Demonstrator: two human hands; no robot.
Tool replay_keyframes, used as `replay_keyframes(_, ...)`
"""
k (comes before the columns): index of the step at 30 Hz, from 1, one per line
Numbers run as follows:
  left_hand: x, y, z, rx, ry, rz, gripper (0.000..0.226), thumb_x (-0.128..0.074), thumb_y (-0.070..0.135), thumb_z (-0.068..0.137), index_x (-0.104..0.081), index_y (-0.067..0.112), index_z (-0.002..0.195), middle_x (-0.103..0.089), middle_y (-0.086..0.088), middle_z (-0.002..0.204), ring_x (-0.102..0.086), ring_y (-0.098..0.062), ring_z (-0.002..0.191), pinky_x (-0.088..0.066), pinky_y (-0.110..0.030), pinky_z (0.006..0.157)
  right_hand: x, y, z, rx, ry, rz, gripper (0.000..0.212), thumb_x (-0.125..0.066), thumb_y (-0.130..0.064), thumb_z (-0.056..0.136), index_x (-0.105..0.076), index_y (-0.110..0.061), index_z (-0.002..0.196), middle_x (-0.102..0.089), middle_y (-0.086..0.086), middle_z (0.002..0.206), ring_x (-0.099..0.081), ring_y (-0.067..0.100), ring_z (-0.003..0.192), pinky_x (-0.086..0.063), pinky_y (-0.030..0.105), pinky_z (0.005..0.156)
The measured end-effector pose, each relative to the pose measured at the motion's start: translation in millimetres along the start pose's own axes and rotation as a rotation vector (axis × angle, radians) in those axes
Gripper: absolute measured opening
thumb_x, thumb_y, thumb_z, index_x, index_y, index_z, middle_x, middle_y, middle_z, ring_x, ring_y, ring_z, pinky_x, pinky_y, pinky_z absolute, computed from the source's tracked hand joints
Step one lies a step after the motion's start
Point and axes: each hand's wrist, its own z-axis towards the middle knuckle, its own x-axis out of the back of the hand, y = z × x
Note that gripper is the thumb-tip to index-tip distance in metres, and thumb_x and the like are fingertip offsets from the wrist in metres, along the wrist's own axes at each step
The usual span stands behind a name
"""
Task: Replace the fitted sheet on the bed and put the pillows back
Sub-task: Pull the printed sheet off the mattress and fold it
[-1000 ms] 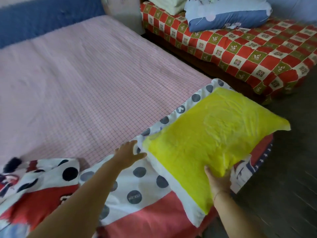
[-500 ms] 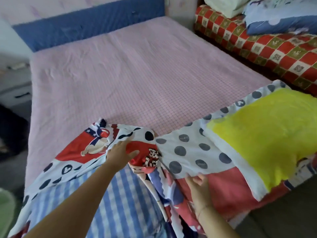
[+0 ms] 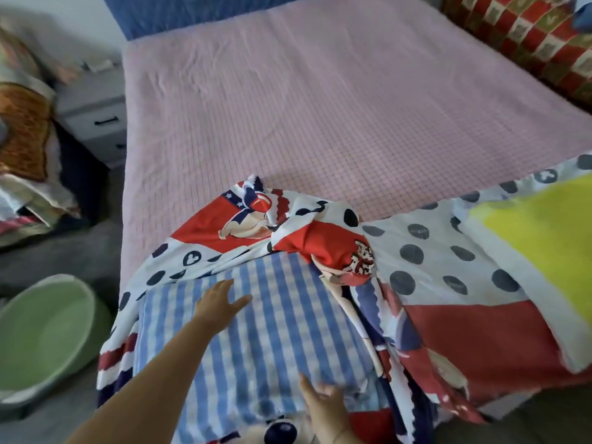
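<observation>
The sheet, a cartoon print with dots and red panels, lies bunched across the foot of the bed, and the rest of the pink checked mattress is bare, so the job looks to be at the spreading stage, with nothing fitted yet. A checked pillow, blue and white, sits on the sheet at the near left, and a yellow pillow on it at the far right. The left hand lies spread flat on the checked pillow; the right hand rests at its near edge with fingers that seem straight, though blur hides the detail. Next, I judge, both pillows must come off the sheet before it can be drawn toward the blue headboard and hooked over the corners. Left of the bed stand a grey nightstand, a heap of bedding and a green basin on the floor; a second bed in red checks runs along the right.
</observation>
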Motion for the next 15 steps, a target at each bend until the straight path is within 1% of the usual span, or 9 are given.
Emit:
replay_keyframes(2, 3, -14, 11, -0.038, -0.034, 0.036, 0.077, -0.047, 0.061, 0.091, -0.026, 0.017, 0.151, -0.028, -0.002, 0.157, -0.025, -0.021, 0.145, -0.022, -0.041, 0.117, -25, 16, -2, -0.046, 0.037, 0.088, 0.037, -0.082, -0.029, 0.072, -0.055, -0.008, 0.085, -0.050, 0.000, 0.065, -0.048, 0.012, 0.059, -0.041, 0.022, 0.057)
replay_keyframes(4, 6, -25, 22, -0.087, -0.074, 0.065, 0.077, -0.046, 0.060, 0.093, -0.024, 0.017, 0.152, -0.028, -0.002, 0.157, -0.026, -0.022, 0.144, -0.023, -0.040, 0.116, -47, 25, -5, -0.070, 0.111, 0.172, 0.042, -0.083, -0.041, 0.066, -0.061, -0.011, 0.083, -0.056, -0.002, 0.070, -0.053, 0.011, 0.064, -0.045, 0.021, 0.060)
replay_keyframes(6, 7, -37, 35, -0.142, -0.106, 0.100, 0.079, -0.046, 0.061, 0.092, -0.023, 0.016, 0.152, -0.027, -0.001, 0.158, -0.026, -0.021, 0.145, -0.024, -0.040, 0.116, -70, 41, -4, -0.136, 0.190, 0.278, 0.060, -0.085, -0.056, 0.054, -0.065, -0.013, 0.091, -0.065, 0.003, 0.092, -0.060, 0.015, 0.082, -0.053, 0.028, 0.077)
replay_keyframes(7, 6, -44, 45, -0.164, -0.119, 0.116, 0.081, -0.046, 0.062, 0.091, -0.022, 0.016, 0.153, -0.024, -0.001, 0.159, -0.024, -0.020, 0.146, -0.023, -0.041, 0.117, -79, 53, 2, -0.168, 0.234, 0.310, 0.077, -0.085, -0.064, 0.046, -0.066, -0.013, 0.099, -0.065, 0.002, 0.102, -0.059, 0.016, 0.088, -0.052, 0.031, 0.083)
replay_keyframes(9, 5, -59, 64, -0.181, -0.149, 0.130, 0.086, -0.047, 0.066, 0.089, -0.020, 0.016, 0.154, -0.022, -0.003, 0.160, -0.023, -0.021, 0.146, -0.022, -0.043, 0.117, -95, 75, 13, -0.205, 0.289, 0.352, 0.106, -0.078, -0.082, 0.027, -0.063, -0.014, 0.108, -0.064, 0.001, 0.102, -0.061, 0.016, 0.085, -0.054, 0.034, 0.082)
replay_keyframes(10, 4, -65, 75, -0.192, -0.158, 0.123, 0.087, -0.047, 0.068, 0.087, -0.022, 0.017, 0.153, -0.027, -0.004, 0.158, -0.027, -0.022, 0.144, -0.025, -0.044, 0.116, -101, 74, 8, -0.214, 0.287, 0.377, 0.111, -0.076, -0.084, 0.025, -0.062, -0.014, 0.110, -0.064, 0.002, 0.098, -0.062, 0.017, 0.084, -0.055, 0.035, 0.080)
replay_keyframes(11, 4, -68, 84, -0.211, -0.165, 0.115, 0.086, -0.048, 0.070, 0.085, -0.027, 0.018, 0.151, -0.036, -0.005, 0.153, -0.035, -0.025, 0.139, -0.031, -0.045, 0.113, -109, 70, 4, -0.237, 0.281, 0.415, 0.107, -0.079, -0.079, 0.030, -0.063, -0.012, 0.111, -0.063, 0.003, 0.098, -0.063, 0.020, 0.088, -0.055, 0.037, 0.081)
replay_keyframes(13, 4, -70, 100, -0.235, -0.188, 0.062, 0.080, -0.052, 0.071, 0.081, -0.043, 0.018, 0.140, -0.054, -0.008, 0.135, -0.052, -0.029, 0.123, -0.043, -0.047, 0.102, -122, 59, -6, -0.235, 0.233, 0.476, 0.093, -0.083, -0.069, 0.039, -0.064, -0.013, 0.110, -0.063, 0.005, 0.107, -0.063, 0.027, 0.102, -0.053, 0.042, 0.089)
replay_keyframes(15, 1, -73, 115, -0.253, -0.182, 0.014, 0.079, -0.052, 0.077, 0.074, -0.057, 0.014, 0.122, -0.064, -0.016, 0.114, -0.061, -0.034, 0.104, -0.050, -0.047, 0.090, -131, 55, -1, -0.182, 0.209, 0.543, 0.111, -0.083, -0.075, 0.017, -0.064, -0.019, 0.111, -0.065, 0.003, 0.110, -0.063, 0.024, 0.098, -0.053, 0.038, 0.089)
